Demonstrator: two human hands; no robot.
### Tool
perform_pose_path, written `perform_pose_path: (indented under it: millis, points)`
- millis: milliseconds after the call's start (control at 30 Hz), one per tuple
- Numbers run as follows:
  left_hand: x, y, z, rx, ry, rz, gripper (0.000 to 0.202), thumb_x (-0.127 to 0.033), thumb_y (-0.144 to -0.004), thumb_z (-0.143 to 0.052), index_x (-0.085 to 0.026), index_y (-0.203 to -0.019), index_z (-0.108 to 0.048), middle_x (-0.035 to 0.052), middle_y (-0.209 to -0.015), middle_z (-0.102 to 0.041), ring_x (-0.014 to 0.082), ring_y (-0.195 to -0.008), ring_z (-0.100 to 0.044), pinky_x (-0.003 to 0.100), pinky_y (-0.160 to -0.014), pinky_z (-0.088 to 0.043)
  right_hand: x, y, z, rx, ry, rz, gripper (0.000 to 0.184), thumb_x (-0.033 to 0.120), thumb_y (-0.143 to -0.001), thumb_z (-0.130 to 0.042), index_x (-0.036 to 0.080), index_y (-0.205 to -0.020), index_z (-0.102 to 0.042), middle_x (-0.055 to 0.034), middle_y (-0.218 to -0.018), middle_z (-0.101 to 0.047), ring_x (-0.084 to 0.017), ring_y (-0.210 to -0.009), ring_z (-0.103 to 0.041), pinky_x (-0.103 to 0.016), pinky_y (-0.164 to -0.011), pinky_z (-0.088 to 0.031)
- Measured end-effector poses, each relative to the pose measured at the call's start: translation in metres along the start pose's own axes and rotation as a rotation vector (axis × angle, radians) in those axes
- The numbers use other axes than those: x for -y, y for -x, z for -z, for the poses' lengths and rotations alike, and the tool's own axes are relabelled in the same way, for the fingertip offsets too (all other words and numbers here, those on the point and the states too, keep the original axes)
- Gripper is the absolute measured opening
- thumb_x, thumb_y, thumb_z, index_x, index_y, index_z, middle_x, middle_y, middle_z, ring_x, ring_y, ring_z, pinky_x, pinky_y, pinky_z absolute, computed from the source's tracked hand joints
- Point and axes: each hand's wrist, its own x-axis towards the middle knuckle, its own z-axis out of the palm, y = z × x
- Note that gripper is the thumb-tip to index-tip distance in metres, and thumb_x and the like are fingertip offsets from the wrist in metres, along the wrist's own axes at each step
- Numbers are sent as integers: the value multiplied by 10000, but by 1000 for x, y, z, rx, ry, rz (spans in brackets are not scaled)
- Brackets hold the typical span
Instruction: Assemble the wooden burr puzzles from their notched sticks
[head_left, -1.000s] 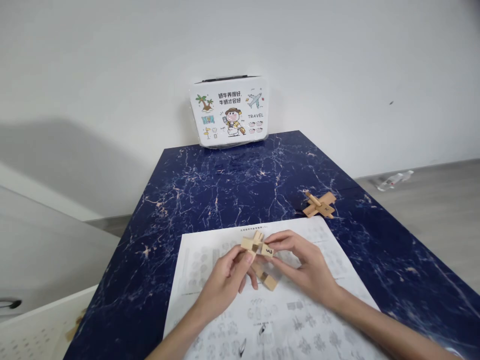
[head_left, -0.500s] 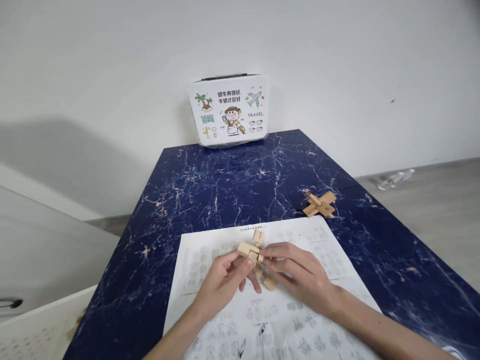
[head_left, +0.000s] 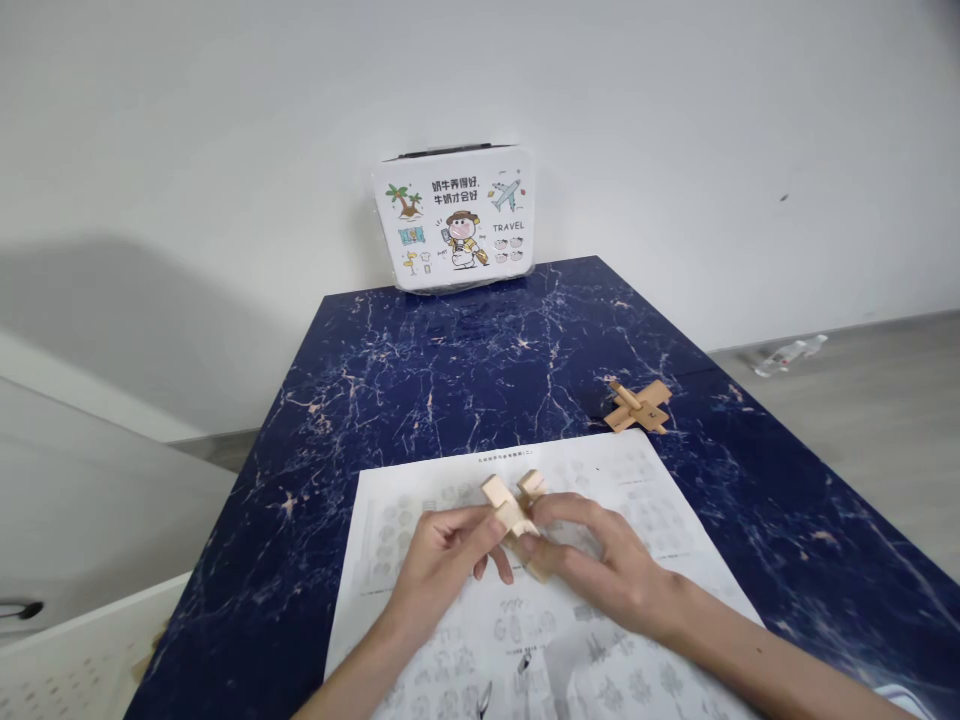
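Note:
A pale wooden interlocking puzzle (head_left: 508,512) is held up between both hands above a printed paper sheet. My left hand (head_left: 450,555) pinches its left side, the thumb on top of a block and the other fingers curled beneath. From the right, my right hand (head_left: 607,555) grips it between thumb and forefinger. Blocks stick out at the top and at the lower right; the fingers hide part of the joint. Drawings and small text cover the sheet (head_left: 420,640), too fine to read.
A darker wooden cross-shaped puzzle (head_left: 639,406) lies beyond the sheet at right. At the back of the blue marbled table (head_left: 450,370) a white cartoon-printed case (head_left: 456,220) leans on the wall. A white perforated bin (head_left: 75,660) stands at lower left. Clear plastic (head_left: 791,355) lies on the floor.
The wooden puzzle has turned in my hands, so its blocks point differently. My right fingers have shifted from its side to a thumb-and-forefinger grip. My left hand stays nearly in place.

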Motion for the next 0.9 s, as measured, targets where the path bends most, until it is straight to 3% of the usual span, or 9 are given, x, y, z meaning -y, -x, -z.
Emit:
perform_pose_path:
  millis: [100,233,333,500,667,800,900]
  points:
    - [3,0,-1,-31,46,14,427,-553,-950,-681,-149,-920,-820,29,-582,-655,146,-518,-583,261,-530,-326,-3,1,0,-64,79,-35,97,351,-998,-663,312,-1087,-663,-35,-936,-739,-249,-837,-733,-367,-706,-619]
    - [4,0,2,-105,93,33,462,-574,-959,-658,-135,-974,-798,9,-518,-607,139,-501,-543,254,-518,-329,-3,-8,4,-91,237,161,93,288,-954,-695,295,-1032,-645,-72,-986,-711,-260,-866,-710,-394,-732,-597]
    - [2,-2,3,-158,132,39,473,-577,-969,-639,-127,-995,-780,1,-513,-588,124,-497,-510,241,-503,-332,-3,-15,4,11,360,200,143,291,-947,-680,258,-1052,-588,-73,-949,-676,-238,-792,-664,-364,-665,-553]
    - [1,-2,2,-193,99,33,453,-563,-982,-624,-127,-1018,-740,-3,-534,-595,128,-506,-528,234,-489,-346,-2,-18,0,186,498,130,307,409,-843,-752,219,-1004,-571,-77,-936,-637,-251,-778,-618,-386,-666,-529]
    - [2,0,0,-169,56,13,416,-543,-1014,-581,-140,-978,-677,3,-552,-626,131,-505,-548,240,-502,-376,-1,-19,2,256,494,182,71,275,-955,-620,220,-921,-593,-65,-869,-649,-240,-768,-601,-373,-678,-507]
    - [5,-2,1,-143,124,11,414,-543,-1054,-495,-153,-1003,-623,65,-806,-728,125,-517,-601,248,-487,-398,-5,-16,4,251,372,138,97,297,-1043,-548,223,-996,-590,-87,-973,-686,-248,-841,-641,-365,-716,-504]
    - [6,-3,2,-135,168,-1,406,-541,-1073,-448,-164,-1015,-588,93,-986,-731,100,-514,-590,243,-479,-401,-8,-14,4,190,236,-70,131,357,-1060,-531,242,-1114,-563,-30,-855,-665,-205,-694,-591,-324,-632,-448]
